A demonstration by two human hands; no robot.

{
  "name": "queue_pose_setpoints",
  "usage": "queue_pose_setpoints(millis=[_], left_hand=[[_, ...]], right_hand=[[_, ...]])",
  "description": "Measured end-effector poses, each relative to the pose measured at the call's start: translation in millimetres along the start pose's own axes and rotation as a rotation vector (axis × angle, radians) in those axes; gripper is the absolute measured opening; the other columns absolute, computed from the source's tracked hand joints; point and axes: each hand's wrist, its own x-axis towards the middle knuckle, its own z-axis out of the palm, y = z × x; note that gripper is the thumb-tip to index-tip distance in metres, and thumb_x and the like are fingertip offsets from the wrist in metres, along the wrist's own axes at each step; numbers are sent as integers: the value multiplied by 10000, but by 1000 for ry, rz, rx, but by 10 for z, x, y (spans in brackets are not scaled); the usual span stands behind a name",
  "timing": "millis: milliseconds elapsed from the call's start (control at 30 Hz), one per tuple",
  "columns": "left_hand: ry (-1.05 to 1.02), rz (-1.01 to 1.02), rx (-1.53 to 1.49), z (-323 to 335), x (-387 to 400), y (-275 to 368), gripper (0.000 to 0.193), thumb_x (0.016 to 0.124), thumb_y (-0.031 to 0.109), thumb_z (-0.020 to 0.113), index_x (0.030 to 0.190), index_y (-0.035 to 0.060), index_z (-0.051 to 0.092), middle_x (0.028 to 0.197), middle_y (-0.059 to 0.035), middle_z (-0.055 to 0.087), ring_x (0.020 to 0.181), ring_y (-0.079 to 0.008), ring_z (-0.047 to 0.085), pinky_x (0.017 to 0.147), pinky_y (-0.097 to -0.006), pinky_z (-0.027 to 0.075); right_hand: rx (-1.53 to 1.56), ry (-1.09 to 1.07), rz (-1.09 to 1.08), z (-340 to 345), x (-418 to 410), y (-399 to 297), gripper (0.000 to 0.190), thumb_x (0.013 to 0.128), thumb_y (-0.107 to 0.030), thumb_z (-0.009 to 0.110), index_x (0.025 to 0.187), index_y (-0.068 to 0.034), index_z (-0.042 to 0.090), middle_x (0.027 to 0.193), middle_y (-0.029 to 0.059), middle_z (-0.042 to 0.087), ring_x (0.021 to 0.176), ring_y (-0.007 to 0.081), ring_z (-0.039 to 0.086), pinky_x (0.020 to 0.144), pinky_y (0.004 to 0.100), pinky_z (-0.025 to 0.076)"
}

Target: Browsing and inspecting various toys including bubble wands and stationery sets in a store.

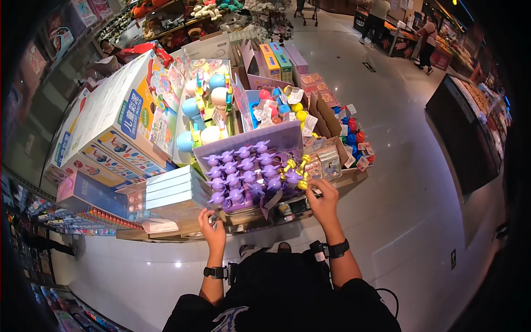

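A purple display box (253, 140) holds rows of small purple toys (248, 176) with ear-like tops. Several yellow toy pieces (305, 159) stand or lie at its right side. My right hand (324, 199) is at the box's right front corner, its fingertips beside the lowest yellow piece; whether they grip it cannot be told. At the left front corner is my left hand (213, 230), fingers bent near the box's edge; a small brownish thing shows by the fingertips, and its hold is unclear. A torn-looking purple flap (271, 203) hangs at the box's front.
Large boxed clay sets (124, 112) and stacked light-blue boxes (174, 186) stand left. Behind are a bin of blue and cream toys (202, 108) and a box of tagged colourful toys (282, 108). A black-sided display stand (460, 137) is at right. Other people are far off.
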Motion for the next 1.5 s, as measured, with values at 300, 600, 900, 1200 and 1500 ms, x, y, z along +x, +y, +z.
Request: queue_pose_setpoints(millis=[300,600,900,1200,1500], left_hand=[[-45,33,31,100,-290,-12,212,743,-48,541,949,-1,561,904,-110,557,802,-230,580,689,-307,479],[-223,59,-3,150,-302,239,214,757,-60,556,961,1,574,902,-116,584,818,-218,589,697,-300,487],[-372,38,-80,183,-308,376,221,787,24,589,1007,23,572,977,-127,604,936,-265,612,750,-340,493],[-436,67,-59,224,-365,391,214,791,28,589,1003,42,567,969,-107,603,926,-255,613,739,-324,492],[-439,44,-97,174,-337,358,191,806,-45,558,987,15,569,930,-79,608,890,-158,604,734,-271,481]], right_hand=[[166,-58,88,147,-190,321,457,680,-45,741,1095,-26,549,1012,105,604,935,214,602,805,299,464],[203,-116,125,71,5,459,352,699,-58,733,1031,-7,626,984,104,635,890,190,597,781,301,458],[498,-165,371,-183,182,232,240,744,42,645,978,11,601,985,59,624,904,115,569,806,249,461],[484,-287,219,-133,197,388,234,780,49,542,1001,6,608,979,63,591,924,134,564,834,252,443],[162,-502,87,-78,191,663,419,707,71,565,1119,7,606,1041,125,643,978,206,603,857,291,453]])
